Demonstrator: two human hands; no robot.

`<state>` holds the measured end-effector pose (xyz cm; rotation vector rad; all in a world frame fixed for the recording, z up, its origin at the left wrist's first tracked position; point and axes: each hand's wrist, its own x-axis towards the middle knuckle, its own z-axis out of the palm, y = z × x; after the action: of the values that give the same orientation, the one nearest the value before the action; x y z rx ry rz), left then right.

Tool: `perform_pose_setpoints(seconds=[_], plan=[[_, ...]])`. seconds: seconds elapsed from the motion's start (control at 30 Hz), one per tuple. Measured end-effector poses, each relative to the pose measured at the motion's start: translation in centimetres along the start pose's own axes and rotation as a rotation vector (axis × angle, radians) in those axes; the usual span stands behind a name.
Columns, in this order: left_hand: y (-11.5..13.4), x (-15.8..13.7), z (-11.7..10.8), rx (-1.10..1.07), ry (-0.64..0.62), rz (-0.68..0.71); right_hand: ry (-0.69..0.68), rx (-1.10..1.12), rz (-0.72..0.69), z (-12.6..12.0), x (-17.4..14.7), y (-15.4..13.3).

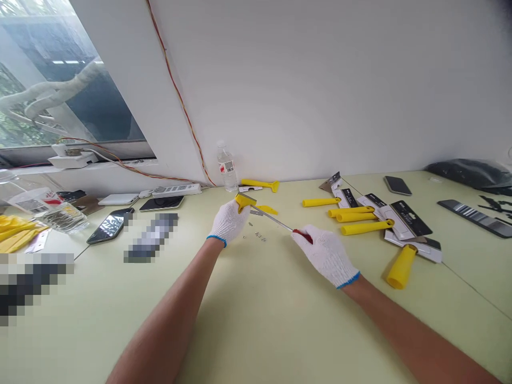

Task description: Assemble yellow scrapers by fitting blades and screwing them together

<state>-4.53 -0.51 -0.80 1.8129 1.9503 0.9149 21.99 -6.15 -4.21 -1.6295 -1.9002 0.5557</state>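
My left hand [230, 221], in a white knit glove with a blue cuff, is closed on a yellow scraper head [245, 200]. My right hand [324, 253], gloved the same way, grips the red handle of a screwdriver [276, 220]. Its long metal shaft runs up and left, with the tip at or close to the scraper head; whether it sits in a screw cannot be made out. Just behind lies another yellow plastic piece [267, 209] beside a thin metal plate [256, 213]. Several small screws [260, 236] are scattered on the table below the shaft.
Carded scrapers with yellow handles [366, 228] lie at right, near a phone [397, 185] and a long dark strip [476, 217]. A water bottle [228, 168] and another yellow scraper [260, 184] are by the wall. Phones [110, 226], a power strip [178, 190] and a large bottle [48, 205] occupy the left.
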Motion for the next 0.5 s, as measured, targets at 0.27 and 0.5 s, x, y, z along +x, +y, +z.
perform_pose_setpoints(seconds=[0.27,0.5], plan=[[-0.11,0.16,-0.06,0.006,0.002,0.002,-0.238,0.244,0.21,-0.03,0.28,-0.17],[0.06,-0.25,0.59,0.005,0.007,-0.016,0.081,0.049,-0.008,0.15,-0.03,-0.09]])
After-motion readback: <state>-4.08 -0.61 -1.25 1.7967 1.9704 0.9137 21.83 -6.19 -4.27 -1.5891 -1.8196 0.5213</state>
